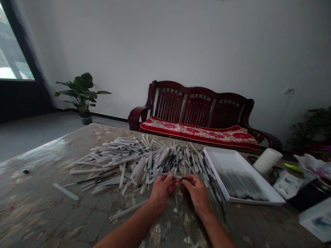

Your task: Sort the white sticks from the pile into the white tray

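My left hand (163, 188) pinches a slim, translucent pen-like stick (176, 176), which lies level across my fingers. At its right end, my right hand (196, 193) has thumb and fingertips closed around the dark tip; whether a separate cap sits there is too small to tell. Just beyond both hands spreads a loose pile of similar pale pens (139, 155), several with black ends. A shallow white box (210, 160) stands right of my right hand, with a row of pens (240, 184) laid side by side in it. One loose pen (129, 209) lies near my left forearm.
The patterned table (85, 217) also bears a single pale tube (66, 191) on the left. A white roll (268, 161), small printed boxes (287, 185) and a dark container (307, 193) crowd the right side. Behind the table stands a wooden bench (199, 106).
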`<state>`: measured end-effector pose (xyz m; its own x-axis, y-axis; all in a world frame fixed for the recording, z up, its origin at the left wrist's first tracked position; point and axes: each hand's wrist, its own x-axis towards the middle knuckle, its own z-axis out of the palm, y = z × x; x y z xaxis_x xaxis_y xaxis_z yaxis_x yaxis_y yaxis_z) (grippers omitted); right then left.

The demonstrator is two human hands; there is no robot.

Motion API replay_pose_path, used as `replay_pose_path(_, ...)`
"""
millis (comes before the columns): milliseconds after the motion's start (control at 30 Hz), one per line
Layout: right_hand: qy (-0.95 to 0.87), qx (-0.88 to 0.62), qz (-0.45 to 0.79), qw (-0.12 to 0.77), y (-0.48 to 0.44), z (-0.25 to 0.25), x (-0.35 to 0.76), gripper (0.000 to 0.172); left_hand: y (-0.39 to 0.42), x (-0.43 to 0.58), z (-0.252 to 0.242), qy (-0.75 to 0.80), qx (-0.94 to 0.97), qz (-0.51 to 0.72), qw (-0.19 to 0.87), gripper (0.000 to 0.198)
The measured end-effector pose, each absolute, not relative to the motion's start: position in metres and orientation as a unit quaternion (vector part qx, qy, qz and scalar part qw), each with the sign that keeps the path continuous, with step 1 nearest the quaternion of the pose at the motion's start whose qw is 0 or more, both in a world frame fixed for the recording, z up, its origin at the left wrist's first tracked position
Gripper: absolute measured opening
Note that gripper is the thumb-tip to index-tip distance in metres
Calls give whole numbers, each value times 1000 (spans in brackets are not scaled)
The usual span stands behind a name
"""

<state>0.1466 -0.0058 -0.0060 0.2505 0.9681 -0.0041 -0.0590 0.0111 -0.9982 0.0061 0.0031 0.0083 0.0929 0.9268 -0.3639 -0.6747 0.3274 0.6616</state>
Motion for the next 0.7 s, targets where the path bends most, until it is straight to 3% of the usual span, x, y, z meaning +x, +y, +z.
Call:
replay_pose_path(233, -447, -560, 414, 561, -6, -7, 147, 28, 2, 7, 9, 380, 186, 548, 722, 9)
replay_pose_path(433, -551, -591, 291, 512, -12, -2, 149, 18, 1, 7, 5, 368, 214, 560, 711, 24)
replay_pose_path(700, -600, -592, 246, 479, -18, 0, 150, 41, -2, 12, 4, 382, 199, 560, 708, 19)
